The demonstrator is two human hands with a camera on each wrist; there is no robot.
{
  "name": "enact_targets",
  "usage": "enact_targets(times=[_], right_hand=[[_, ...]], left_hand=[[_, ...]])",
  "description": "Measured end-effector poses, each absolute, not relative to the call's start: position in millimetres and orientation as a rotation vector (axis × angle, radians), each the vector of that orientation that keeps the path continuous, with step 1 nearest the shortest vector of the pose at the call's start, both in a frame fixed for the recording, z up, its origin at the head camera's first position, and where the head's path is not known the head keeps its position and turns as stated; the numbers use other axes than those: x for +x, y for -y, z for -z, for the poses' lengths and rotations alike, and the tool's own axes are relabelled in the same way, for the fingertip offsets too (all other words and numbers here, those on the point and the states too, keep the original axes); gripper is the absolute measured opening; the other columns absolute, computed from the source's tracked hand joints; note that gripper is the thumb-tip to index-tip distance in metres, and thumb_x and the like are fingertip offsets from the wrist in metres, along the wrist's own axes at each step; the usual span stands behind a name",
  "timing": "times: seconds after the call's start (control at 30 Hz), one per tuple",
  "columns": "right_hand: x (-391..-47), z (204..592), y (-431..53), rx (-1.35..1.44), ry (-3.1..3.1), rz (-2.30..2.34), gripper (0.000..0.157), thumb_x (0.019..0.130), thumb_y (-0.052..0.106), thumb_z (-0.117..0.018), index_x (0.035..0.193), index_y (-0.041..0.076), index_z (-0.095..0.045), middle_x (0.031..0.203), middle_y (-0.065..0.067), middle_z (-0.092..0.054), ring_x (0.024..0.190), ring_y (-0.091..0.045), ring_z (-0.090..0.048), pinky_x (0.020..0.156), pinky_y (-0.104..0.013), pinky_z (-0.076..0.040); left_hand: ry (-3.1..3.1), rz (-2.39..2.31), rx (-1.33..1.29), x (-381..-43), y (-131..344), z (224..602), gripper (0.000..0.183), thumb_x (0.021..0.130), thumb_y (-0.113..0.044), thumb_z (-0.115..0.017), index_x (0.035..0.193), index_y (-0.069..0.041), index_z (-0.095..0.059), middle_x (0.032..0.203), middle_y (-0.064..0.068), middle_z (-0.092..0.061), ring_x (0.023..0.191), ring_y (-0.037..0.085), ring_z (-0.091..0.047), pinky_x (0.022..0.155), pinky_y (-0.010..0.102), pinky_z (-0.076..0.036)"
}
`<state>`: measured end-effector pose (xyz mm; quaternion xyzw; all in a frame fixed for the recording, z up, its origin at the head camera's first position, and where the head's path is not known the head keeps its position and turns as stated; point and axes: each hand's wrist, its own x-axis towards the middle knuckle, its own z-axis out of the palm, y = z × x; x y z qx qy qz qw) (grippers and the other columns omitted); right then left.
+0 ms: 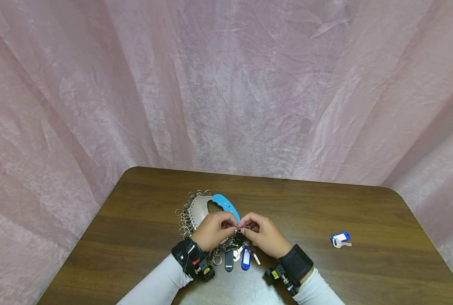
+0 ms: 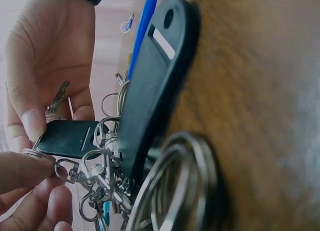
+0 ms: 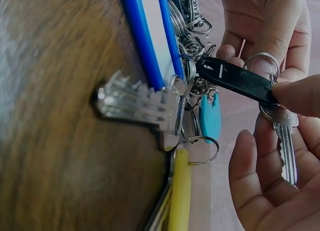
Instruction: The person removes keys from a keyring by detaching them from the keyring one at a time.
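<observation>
Left grip (image 1: 213, 230): pinching silver metal split ring (image 3: 263, 53)
Right grip (image 1: 267, 236): pinching ring end of black oblong plastic tag (image 2: 67, 138)
Tag: between grips, nearer right, long axis slanting down toward brown wooden worktop (image 1: 302, 212)

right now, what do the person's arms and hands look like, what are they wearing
Both hands, left hand and right hand, are ungloved. The white sleeves are long. Wide black wristbands carry small black devices with yellow marks; the left one also shows red.

Hands (image 1: 267, 238) together near blue handle (image 1: 227, 204)
</observation>
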<state>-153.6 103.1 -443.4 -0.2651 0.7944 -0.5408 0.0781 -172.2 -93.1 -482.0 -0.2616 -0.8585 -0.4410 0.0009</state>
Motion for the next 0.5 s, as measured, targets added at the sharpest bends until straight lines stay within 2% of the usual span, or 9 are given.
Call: enact_targets(times=[0.23, 0.5], right_hand=[[-152.9, 442.9, -102.2, -0.837, -2.366, 1.624, 0.012, 0.087, -0.007, -0.060, 0.098, -0.002, -0.059, 0.092, -0.017, -0.062, 0.081, -0.029, -0.059, 0.070, -0.036, -0.051], [-152.7, 443.7, -102.6, -0.845, -2.350, 1.623, 0.012, 0.087, -0.007, -0.060, 0.098, -0.002, -0.059, 0.091, -0.017, -0.062, 0.079, -0.028, -0.059, 0.069, -0.035, -0.051]], left_hand=[[2.712, 1.424, -0.807, -173.0, 94.1, 483.0, 0.014, 0.085, -0.005, -0.065, 0.089, -0.018, -0.064, 0.081, -0.010, -0.060, 0.071, 0.005, -0.057, 0.063, 0.023, -0.049], [2.741, 1.458, -0.795, -172.6, 94.3, 481.6, 0.013, 0.086, -0.007, -0.064, 0.087, -0.020, -0.064, 0.080, -0.011, -0.061, 0.072, 0.005, -0.058, 0.064, 0.024, -0.050]])
